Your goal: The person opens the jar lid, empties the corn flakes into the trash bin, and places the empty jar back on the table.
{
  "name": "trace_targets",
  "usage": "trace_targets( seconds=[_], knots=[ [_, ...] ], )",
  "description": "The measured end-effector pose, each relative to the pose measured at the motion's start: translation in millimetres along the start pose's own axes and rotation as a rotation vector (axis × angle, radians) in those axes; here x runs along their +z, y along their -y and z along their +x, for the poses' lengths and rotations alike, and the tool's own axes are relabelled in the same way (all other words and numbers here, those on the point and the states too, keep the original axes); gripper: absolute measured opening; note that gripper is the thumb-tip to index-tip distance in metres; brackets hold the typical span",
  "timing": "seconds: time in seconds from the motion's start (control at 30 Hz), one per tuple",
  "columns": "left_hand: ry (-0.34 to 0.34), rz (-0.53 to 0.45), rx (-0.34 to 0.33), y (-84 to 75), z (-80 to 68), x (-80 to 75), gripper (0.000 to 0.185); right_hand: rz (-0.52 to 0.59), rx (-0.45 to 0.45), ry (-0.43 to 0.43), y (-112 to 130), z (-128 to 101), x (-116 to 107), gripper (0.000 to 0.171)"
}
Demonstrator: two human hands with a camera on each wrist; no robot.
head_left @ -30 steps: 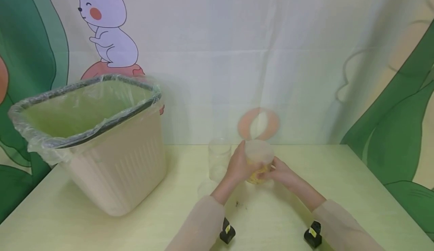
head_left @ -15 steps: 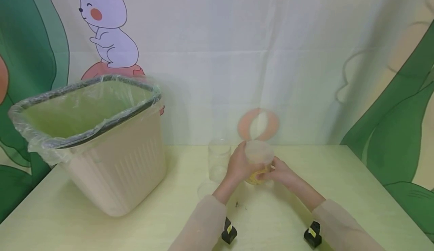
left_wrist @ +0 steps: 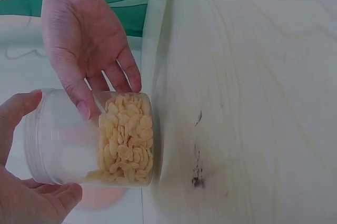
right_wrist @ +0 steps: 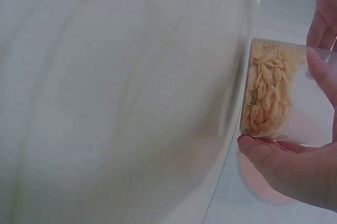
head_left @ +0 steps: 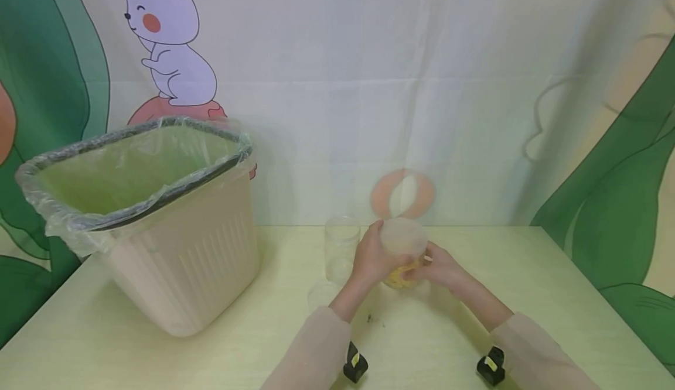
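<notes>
Both hands hold a clear round plastic jar (head_left: 404, 240) between them above the pale wood table (head_left: 443, 343). Small pale-yellow, bean-like pieces (left_wrist: 126, 140) fill its lower part, while the upper part is bare. The left hand (head_left: 371, 255) grips the jar near its top, thumb on one side and fingers on the other, as the left wrist view shows. Lower down, the right hand (head_left: 439, 267) has its thumb and fingers around the side near the base. In the right wrist view the jar's base (right_wrist: 247, 87) is close to the table surface.
A beige bin (head_left: 211, 261) with a clear liner stands at the left. Left of the hands stands another clear cylinder (head_left: 341, 249), with a round clear piece (head_left: 319, 296) partly behind the left forearm. Dark specks (head_left: 370, 318) mark the table. A printed cloth (head_left: 316, 115) hangs behind.
The right hand and forearm have shifted very slightly to the right. Both hands keep their hold on the jar, which stays in nearly the same place.
</notes>
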State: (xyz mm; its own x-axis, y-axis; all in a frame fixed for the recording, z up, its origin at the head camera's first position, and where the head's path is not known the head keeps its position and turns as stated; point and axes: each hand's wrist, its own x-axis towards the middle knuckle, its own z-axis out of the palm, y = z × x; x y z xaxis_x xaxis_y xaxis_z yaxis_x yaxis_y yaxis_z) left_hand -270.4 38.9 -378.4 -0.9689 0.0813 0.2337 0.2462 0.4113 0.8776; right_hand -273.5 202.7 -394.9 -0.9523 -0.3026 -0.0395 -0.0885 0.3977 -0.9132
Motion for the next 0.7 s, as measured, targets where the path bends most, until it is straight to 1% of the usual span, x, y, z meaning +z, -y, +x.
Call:
trace_targets(
  seconds=[0.27,0.37,0.57,0.7],
  knots=[
    [0.005,-0.056,-0.039,-0.7,-2.8,-1.2,0.086,-0.047,-0.005,-0.048,5,-7,0,0.082],
    [0.009,-0.068,-0.042,-1.1,-4.2,-2.8,0.085,-0.069,-0.003,-0.068,7,-9,1,0.082],
    [0.034,-0.132,-0.051,-3.1,-9.0,-7.8,0.086,-0.176,-0.014,-0.146,11,-17,1,0.078],
    [0.055,-0.195,-0.06,-4.9,-12.7,-11.0,0.087,-0.241,-0.056,-0.185,15,-24,0,0.076]
  ],
)
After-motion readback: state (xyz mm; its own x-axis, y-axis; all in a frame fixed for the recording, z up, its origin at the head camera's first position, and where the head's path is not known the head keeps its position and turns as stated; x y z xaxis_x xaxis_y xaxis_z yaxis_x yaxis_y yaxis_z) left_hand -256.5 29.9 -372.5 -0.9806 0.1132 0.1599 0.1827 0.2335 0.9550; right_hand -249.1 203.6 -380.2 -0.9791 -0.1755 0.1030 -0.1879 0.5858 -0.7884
